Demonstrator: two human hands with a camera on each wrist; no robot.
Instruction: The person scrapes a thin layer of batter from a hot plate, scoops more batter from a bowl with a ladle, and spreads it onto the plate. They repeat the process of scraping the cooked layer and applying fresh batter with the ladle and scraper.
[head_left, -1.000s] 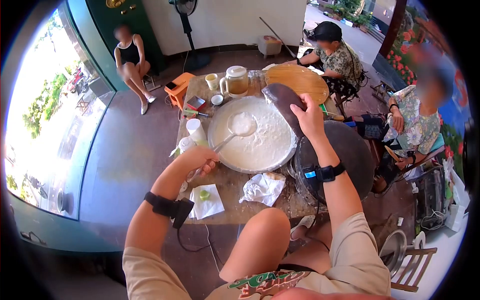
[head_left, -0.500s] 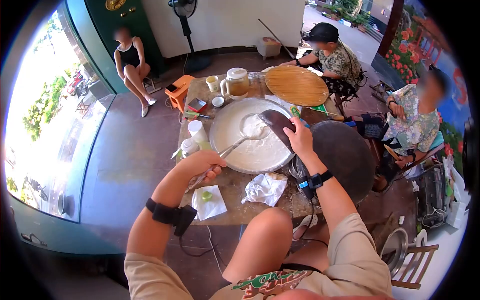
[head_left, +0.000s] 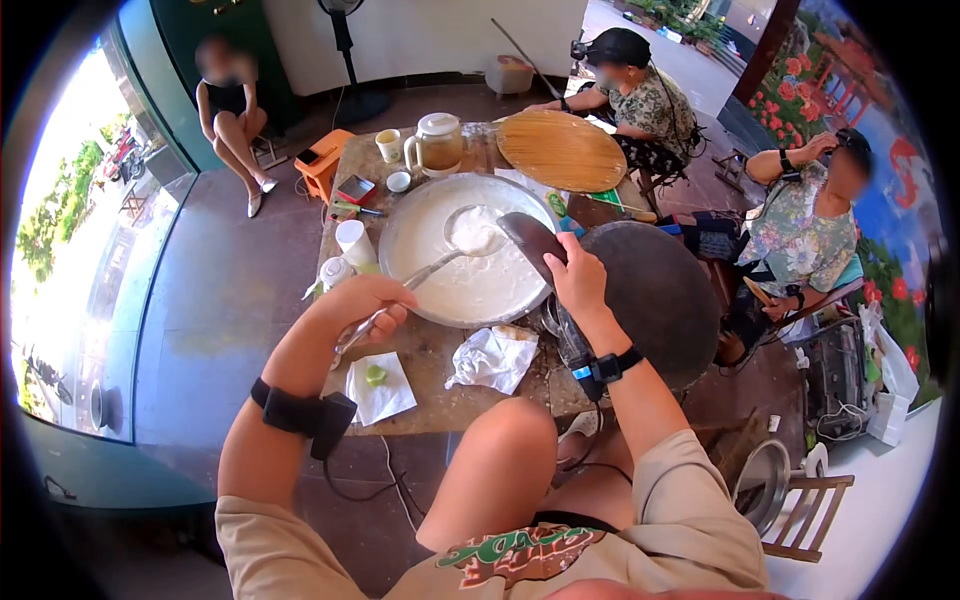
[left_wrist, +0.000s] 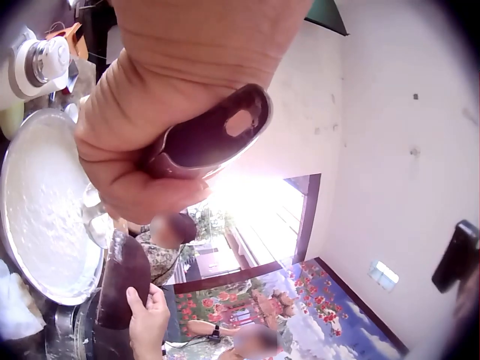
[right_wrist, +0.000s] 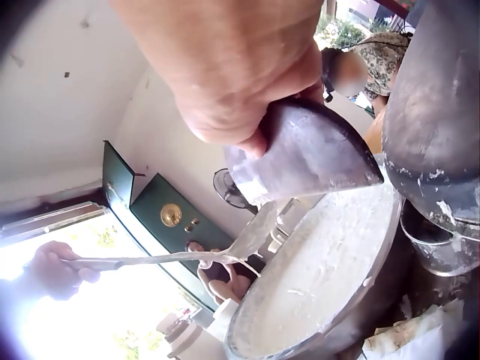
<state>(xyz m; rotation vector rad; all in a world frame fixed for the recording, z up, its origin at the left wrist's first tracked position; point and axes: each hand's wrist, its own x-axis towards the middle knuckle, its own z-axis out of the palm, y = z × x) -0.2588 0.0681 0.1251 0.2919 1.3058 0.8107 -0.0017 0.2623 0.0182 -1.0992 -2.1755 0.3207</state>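
My left hand grips the handle of a metal ladle, whose round bowl carries white batter over a wide basin. In the left wrist view the dark, glossy handle end with a hole sticks out of my fist. My right hand holds a dark half-moon scraper, thumb on its face. Its edge slants across the basin's right side, right at the ladle's bowl. Batter streaks the scraper's edge, and a thin strand hangs from the ladle in the right wrist view. Thick white batter fills the basin.
A round black griddle stands right of the basin. A crumpled cloth and a green piece on a napkin lie in front. Behind are a jug, a cup and a round wooden board. Several people sit around.
My right hand has brought the scraper down and left, from over the basin's right rim to the ladle's bowl. The ladle has shifted slightly right. The person at right has raised a hand.
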